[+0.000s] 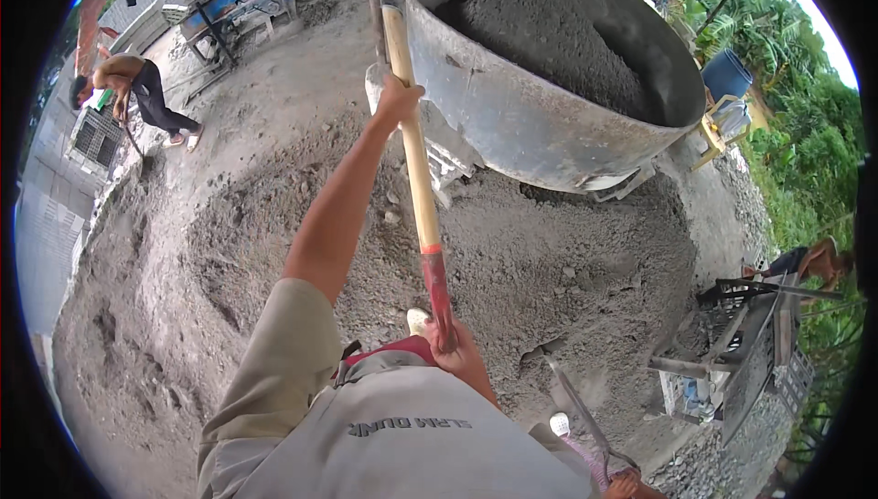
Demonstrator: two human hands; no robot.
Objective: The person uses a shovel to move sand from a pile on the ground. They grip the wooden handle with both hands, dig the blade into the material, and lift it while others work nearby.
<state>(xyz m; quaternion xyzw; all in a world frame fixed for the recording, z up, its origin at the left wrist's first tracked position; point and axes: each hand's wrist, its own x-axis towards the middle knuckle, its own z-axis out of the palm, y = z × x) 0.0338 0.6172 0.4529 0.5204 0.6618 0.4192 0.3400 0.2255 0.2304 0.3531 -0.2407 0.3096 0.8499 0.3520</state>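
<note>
A long-handled shovel (417,165) points away from me, with a pale wooden shaft and a red grip at the near end. Around the upper shaft, close to the dark metal socket, my left hand (400,101) is closed. My right hand (462,355) grips the red end low at my waist. The shovel's blade cannot be made out at the top edge. Just right of the shaft stands a large round metal mixer pan (549,124) holding a heap of grey mix (553,42). More loose grey mix (558,261) covers the ground below the pan.
At lower right, another person's hand (626,485) holds a second shovel (578,400). A person (146,92) bends over at far left; another (819,263) works behind a block-making machine (722,353) at right. A blue drum (727,75) stands beyond the pan.
</note>
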